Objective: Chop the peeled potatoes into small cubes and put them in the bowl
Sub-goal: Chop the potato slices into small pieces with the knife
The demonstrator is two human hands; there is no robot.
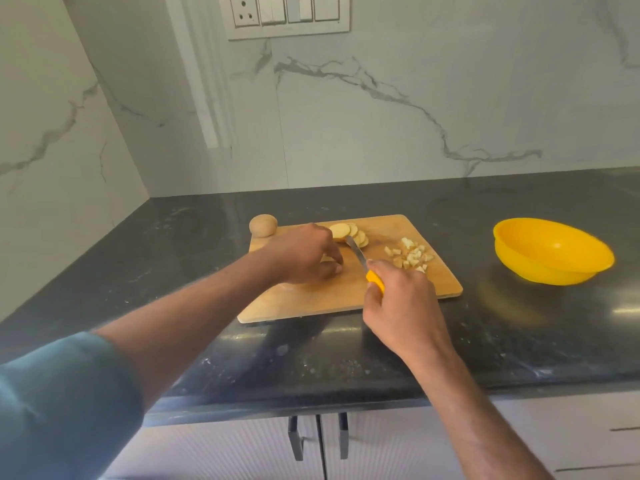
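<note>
A wooden cutting board (332, 299) lies on the dark counter. Round potato slices (349, 232) are fanned out at its far side. A pile of small potato cubes (410, 255) sits on its right part. My left hand (303, 254) is curled over a pale potato piece (327, 259) on the board, mostly hiding it. My right hand (401, 303) grips the yellow handle of a knife (358, 256), whose blade points toward the slices. A whole peeled potato (263, 225) rests at the board's far left corner. The yellow bowl (550, 249) stands to the right.
The dark stone counter (173, 244) meets marble walls at the back and left. A switch panel (289, 15) is on the back wall. Cabinet doors with handles (318, 438) lie below the counter's front edge.
</note>
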